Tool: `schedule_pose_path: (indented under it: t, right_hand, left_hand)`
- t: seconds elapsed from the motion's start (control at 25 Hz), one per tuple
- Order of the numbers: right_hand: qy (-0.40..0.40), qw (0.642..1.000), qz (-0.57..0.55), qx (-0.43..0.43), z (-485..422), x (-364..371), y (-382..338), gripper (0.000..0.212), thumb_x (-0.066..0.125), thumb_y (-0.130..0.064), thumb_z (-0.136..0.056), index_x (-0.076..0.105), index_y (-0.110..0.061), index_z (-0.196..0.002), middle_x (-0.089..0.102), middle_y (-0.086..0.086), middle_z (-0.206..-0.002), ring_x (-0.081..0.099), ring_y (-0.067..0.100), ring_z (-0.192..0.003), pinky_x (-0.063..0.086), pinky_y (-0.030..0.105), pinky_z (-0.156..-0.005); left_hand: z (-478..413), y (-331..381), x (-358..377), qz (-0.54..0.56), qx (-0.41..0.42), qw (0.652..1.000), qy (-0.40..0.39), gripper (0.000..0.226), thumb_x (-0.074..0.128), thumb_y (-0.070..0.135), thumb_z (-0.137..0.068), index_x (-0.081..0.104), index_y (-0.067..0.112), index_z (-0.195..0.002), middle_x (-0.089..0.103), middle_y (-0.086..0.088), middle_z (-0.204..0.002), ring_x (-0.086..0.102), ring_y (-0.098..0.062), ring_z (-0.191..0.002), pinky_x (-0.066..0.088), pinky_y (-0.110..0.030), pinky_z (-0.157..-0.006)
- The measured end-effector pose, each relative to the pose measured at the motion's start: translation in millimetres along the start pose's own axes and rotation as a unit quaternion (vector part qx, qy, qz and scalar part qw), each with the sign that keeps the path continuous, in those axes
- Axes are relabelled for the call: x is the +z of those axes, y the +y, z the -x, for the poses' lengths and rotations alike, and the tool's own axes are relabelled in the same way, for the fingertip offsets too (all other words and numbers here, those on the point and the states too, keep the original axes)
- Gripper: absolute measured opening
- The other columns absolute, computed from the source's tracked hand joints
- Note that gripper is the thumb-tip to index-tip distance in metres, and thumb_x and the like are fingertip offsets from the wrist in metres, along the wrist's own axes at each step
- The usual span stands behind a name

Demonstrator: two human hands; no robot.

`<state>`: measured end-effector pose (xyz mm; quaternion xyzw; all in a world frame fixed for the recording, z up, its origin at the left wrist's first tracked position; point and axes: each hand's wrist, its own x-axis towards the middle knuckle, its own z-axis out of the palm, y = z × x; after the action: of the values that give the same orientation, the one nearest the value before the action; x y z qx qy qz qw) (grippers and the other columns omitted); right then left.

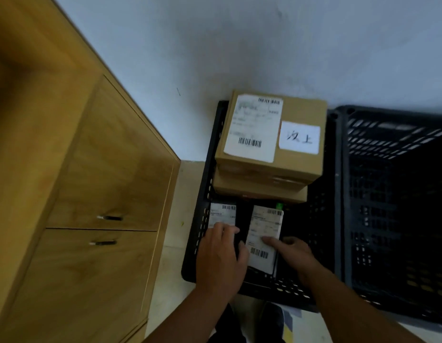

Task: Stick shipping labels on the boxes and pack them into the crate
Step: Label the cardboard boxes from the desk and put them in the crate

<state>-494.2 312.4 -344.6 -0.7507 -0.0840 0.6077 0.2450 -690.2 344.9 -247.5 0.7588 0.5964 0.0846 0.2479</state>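
White label (263, 233) under right hand (295, 254) fingers (269, 240), second label (221, 215) under left hand (220, 256)

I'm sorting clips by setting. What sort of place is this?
Likely a packing corner of an office or stockroom: labelled cardboard boxes stacked in a black plastic crate, beside a wooden cabinet.

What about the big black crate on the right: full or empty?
Looks empty: the right-hand black plastic mesh crate shows only bare dark walls, nothing inside; its right side is cropped.

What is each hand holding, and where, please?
Left hand rests on the near end of the left labelled box; right hand touches mid-label on the right labelled box, grip unclear.
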Motion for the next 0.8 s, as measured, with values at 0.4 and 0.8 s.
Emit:
schedule_pose_path:
  t: [0.4,0.8]
  right_hand:
    - [-0.039,0.999,0.032,-0.019,135.5,-4.0,-78.3,0.093,0.096,-0.055,-0.046,0.063,-0.011,-0.121,0.069,0.006,-0.116,0.069,0.024,-0.103,0.057,0.046,-0.097]
    - [-0.091,0.995,0.029,-0.036,62.7,87.0,-54.0,0.097,0.093,-0.066,-0.040,0.066,-0.017,-0.119,0.073,-0.001,-0.112,0.074,0.016,-0.096,0.061,0.037,-0.087]
  left_hand:
    - [25.6,29.6,-105.4,0.013,-0.012,0.998,-0.053,0.031,0.043,0.050,-0.095,0.045,0.040,-0.124,0.040,0.020,-0.121,0.037,-0.001,-0.107,0.038,-0.019,-0.094]
    - [-0.7,-50.5,-58.5,-0.013,-0.036,0.998,-0.046,0.025,0.048,0.040,-0.096,0.052,0.032,-0.119,0.047,0.014,-0.116,0.046,-0.005,-0.107,0.041,-0.021,-0.090]
